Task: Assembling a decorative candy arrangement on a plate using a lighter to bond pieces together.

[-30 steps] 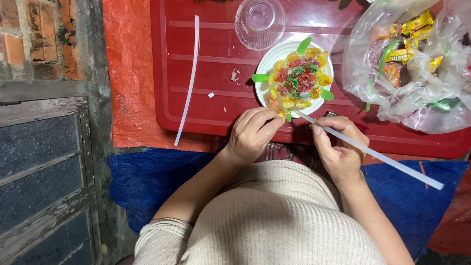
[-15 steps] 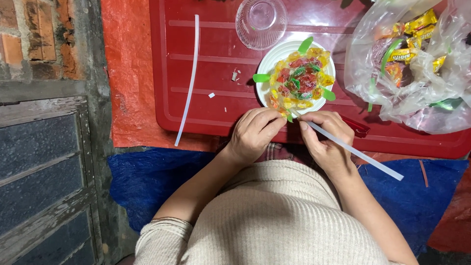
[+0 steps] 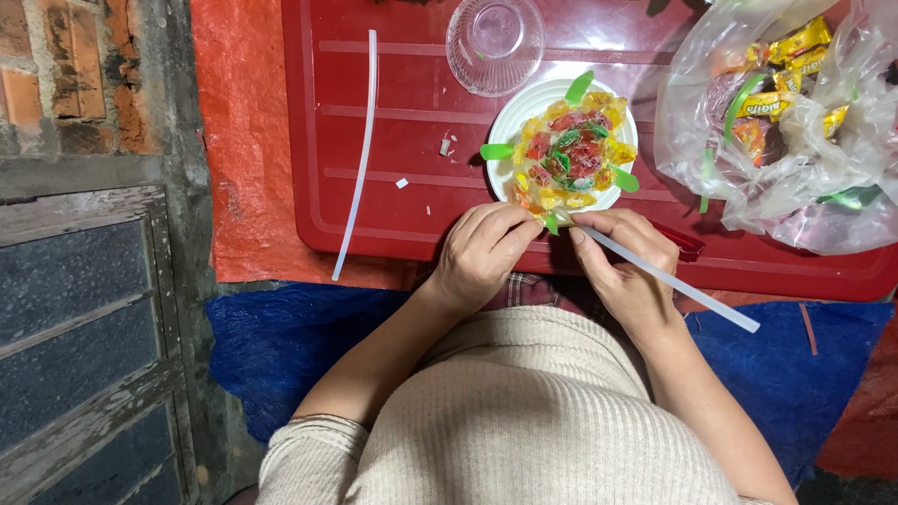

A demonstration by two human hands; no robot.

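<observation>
A round white disc (image 3: 524, 112) lies on a red plastic table (image 3: 402, 215), covered with wrapped candies (image 3: 572, 157) in red, yellow and green, with green leaf shapes sticking out around its rim. My left hand (image 3: 482, 252) pinches the near edge of the candy cluster. My right hand (image 3: 629, 266) grips a long white plastic stick (image 3: 683, 285), its tip pushed in under the near edge of the disc. The stick slants out to the right past my wrist.
A second white stick (image 3: 357, 154) lies on the table's left part. A clear plastic cup (image 3: 494, 42) stands behind the disc. A clear bag of wrapped candies (image 3: 795, 122) fills the right side. Brick wall and a dark wooden frame at left; blue tarp below.
The white stick has slid further in under the disc, so less of it sticks out to the right. My right hand moved a little toward the disc. The left hand stays put.
</observation>
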